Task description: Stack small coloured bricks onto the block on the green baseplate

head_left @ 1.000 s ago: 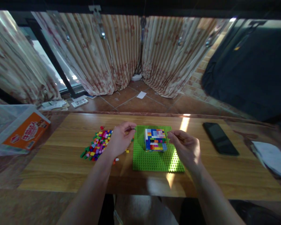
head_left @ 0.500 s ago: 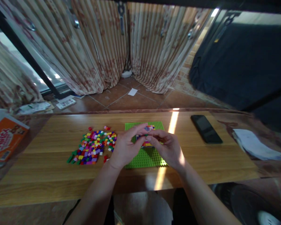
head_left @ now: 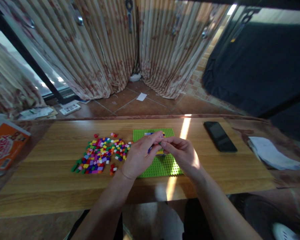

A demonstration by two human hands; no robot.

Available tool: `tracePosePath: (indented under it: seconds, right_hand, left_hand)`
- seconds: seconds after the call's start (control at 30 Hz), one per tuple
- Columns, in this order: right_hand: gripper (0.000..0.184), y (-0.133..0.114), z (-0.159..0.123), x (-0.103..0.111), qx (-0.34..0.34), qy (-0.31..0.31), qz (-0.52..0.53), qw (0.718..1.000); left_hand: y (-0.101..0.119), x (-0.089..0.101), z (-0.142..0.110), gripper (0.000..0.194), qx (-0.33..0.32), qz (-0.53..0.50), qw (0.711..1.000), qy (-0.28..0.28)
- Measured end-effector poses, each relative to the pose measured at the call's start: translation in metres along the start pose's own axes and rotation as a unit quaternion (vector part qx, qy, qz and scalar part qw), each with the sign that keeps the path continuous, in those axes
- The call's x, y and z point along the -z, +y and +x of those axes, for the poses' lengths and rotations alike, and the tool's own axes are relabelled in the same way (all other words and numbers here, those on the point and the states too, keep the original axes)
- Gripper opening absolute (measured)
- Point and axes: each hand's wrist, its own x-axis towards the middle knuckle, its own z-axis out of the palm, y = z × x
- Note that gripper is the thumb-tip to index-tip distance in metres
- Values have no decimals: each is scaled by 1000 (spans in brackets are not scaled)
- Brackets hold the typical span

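Observation:
My left hand (head_left: 141,155) and my right hand (head_left: 183,155) meet over the green studded baseplate (head_left: 156,168), fingertips nearly touching. A small green brick (head_left: 160,143) shows at the fingertips of my right hand, whose thumb and forefinger are pinched. My left fingers are closed beside it; what they grip is hidden. Under and behind the fingers is a block of multicoloured bricks (head_left: 161,153), mostly covered by my hands, with yellow on its near side. Left of the baseplate lies a spread of loose small bricks (head_left: 100,155) in many colours.
A black phone (head_left: 220,136) lies on the right of the wooden table (head_left: 52,186). Papers (head_left: 275,152) are beyond the table's right end, and an orange-and-white package (head_left: 6,146) stands at the left. A sunlight strip crosses the table.
Both hands have shifted slightly to the right, and the fingertips sit closer together. More of the loose bricks beside my left hand and the back of the brick block now show.

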Motion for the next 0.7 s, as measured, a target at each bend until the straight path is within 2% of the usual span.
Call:
tracePosePath:
  seconds: [0.2, 0.3, 0.43, 0.57, 0.7]
  right_hand:
    - [20, 2, 0, 0, 4, -21, -17, 1000]
    - [23, 2, 3, 8, 11, 8, -36, 999]
    - [23, 1, 8, 28, 21, 61, -76, 995]
    - [26, 3, 8, 42, 3, 42, -105, 994]
    - [28, 12, 7, 41, -25, 28, -99, 994]
  left_hand:
    - [-1, -4, 0, 39, -3, -11, 1000, 6]
    - [-3, -5, 1, 40, 15, -19, 1000, 18]
    - [-15, -2, 3, 37, 56, -27, 997, 54]
    - [-28, 4, 5, 28, 100, -4, 992, 71]
    - [-30, 6, 5, 25, 128, 12, 990, 62]
